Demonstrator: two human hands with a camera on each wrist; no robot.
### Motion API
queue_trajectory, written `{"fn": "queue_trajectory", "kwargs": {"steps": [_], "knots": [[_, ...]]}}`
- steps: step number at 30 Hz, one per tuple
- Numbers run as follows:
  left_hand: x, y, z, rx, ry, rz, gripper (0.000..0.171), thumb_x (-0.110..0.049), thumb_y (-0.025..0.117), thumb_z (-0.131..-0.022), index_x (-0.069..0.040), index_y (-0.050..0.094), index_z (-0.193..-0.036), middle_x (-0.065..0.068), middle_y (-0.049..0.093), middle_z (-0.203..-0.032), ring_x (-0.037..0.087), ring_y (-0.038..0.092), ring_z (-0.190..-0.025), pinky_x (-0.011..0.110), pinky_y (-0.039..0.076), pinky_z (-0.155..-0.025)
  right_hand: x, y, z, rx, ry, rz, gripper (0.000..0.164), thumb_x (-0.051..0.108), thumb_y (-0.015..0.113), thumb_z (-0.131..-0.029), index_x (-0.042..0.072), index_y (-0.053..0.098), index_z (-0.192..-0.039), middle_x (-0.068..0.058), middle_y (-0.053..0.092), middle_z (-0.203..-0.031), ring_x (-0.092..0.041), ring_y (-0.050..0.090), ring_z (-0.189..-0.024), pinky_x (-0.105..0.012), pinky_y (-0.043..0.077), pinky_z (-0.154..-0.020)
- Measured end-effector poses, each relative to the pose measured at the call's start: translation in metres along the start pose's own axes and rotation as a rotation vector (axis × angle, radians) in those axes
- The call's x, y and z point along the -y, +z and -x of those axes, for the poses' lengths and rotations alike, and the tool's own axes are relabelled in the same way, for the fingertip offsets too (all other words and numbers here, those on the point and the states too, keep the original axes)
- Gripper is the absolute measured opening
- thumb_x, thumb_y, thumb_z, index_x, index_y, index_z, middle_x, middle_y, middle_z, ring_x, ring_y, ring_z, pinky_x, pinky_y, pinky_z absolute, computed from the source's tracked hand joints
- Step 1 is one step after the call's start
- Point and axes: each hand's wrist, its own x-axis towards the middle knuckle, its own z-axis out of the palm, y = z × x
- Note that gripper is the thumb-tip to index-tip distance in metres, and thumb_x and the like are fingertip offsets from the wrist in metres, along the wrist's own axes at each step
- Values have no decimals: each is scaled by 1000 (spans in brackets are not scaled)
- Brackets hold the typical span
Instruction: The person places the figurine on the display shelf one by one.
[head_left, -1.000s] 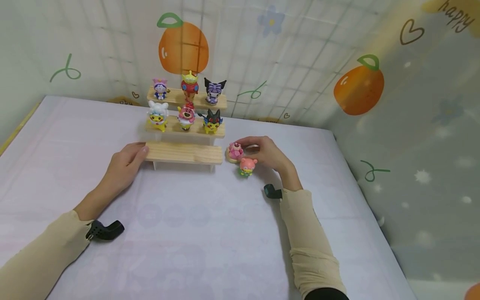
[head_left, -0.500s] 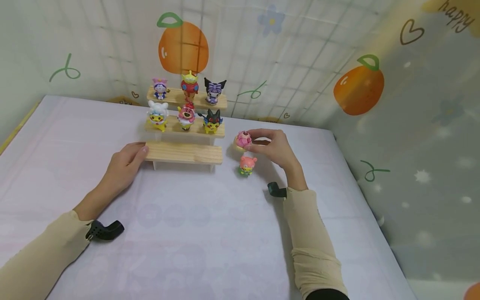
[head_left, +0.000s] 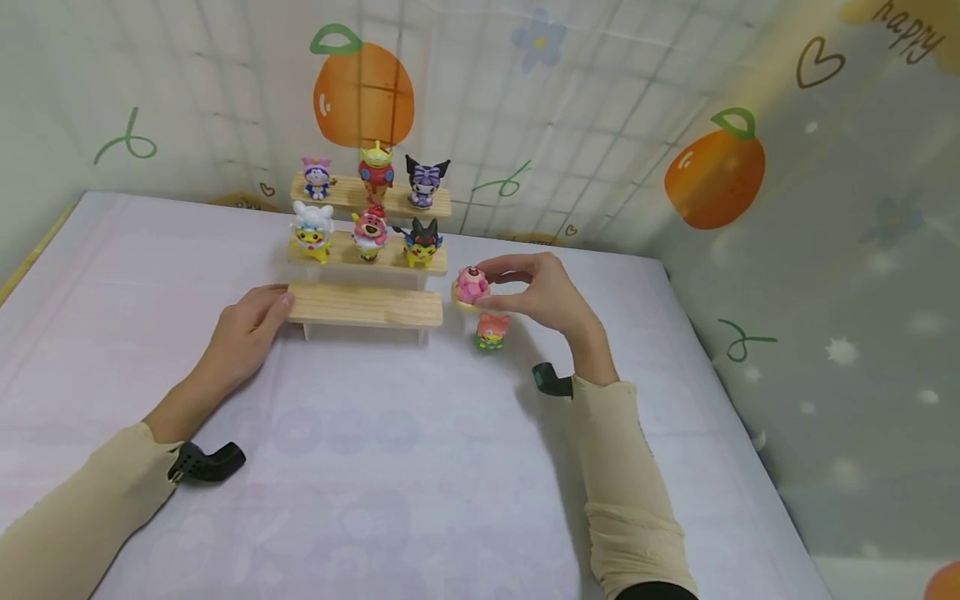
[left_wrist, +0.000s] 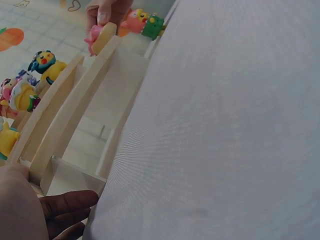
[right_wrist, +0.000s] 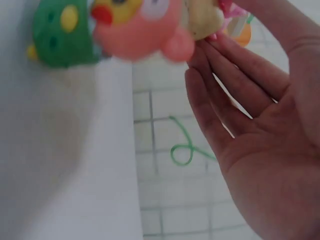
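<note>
My right hand [head_left: 551, 292] pinches a pink bear figurine [head_left: 471, 286] on a round tan base between thumb and fingers. It is held off the table, just right of the bottom step of a wooden tiered display stand [head_left: 367, 306]. My left hand [head_left: 243, 333] grips the left end of that step, thumb on the board; in the left wrist view its other fingers [left_wrist: 70, 202] lie by the white leg. Below the held bear stands a figurine with a coral bear hood and green body [head_left: 492, 331], seen close in the right wrist view.
Three figurines stand on the middle step, among them a black-eared yellow one [head_left: 422, 242]. Three more occupy the top step, including a purple one with black ears [head_left: 425, 182]. A printed curtain [head_left: 585, 167] hangs behind the white-covered table [head_left: 360, 500].
The pink bear has been lifted from the table by my right hand, drawn right and up, then moved back left toward the stand. My left hand stays on the step.
</note>
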Motion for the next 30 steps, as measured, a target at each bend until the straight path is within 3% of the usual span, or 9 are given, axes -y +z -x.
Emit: {"fn": "queue_trajectory", "kwargs": {"steps": [4,11,17,24,30], "knots": [[0,0,0,1,-4,1,53,-34,43,-114,9,62,-139,31,55,-150,50,46,-145,66,35,-119,9,9,-1,41,-17,24,45,30,97,-77,21,80,-118,5,79,-113,-24,72,-111,-37,58,-101],[3,2,0,-19,6,1,51,-34,45,-114,8,64,-137,29,57,-148,48,48,-144,65,35,-119,21,27,-5,98,-51,66,46,30,96,-77,21,80,-119,6,79,-114,-21,72,-108,-46,58,-101],[4,1,0,-34,26,-2,50,-33,46,-113,8,65,-136,29,58,-146,47,49,-143,64,36,-119,33,34,-7,105,-87,180,46,28,96,-78,17,79,-119,5,79,-111,-22,74,-102,-41,60,-96],[5,1,0,-36,22,-3,50,-33,46,-113,8,65,-136,29,58,-146,47,49,-143,64,35,-119,50,41,-5,112,-46,310,46,31,94,-80,16,79,-120,2,75,-83,-16,68,-73,-32,55,-65],[4,1,-1,-36,18,7,50,-33,46,-113,8,65,-136,29,58,-147,47,49,-143,64,35,-120,60,62,-9,111,-84,301,50,30,92,-84,14,77,-128,1,77,-93,-12,68,-77,-28,58,-69]]}}
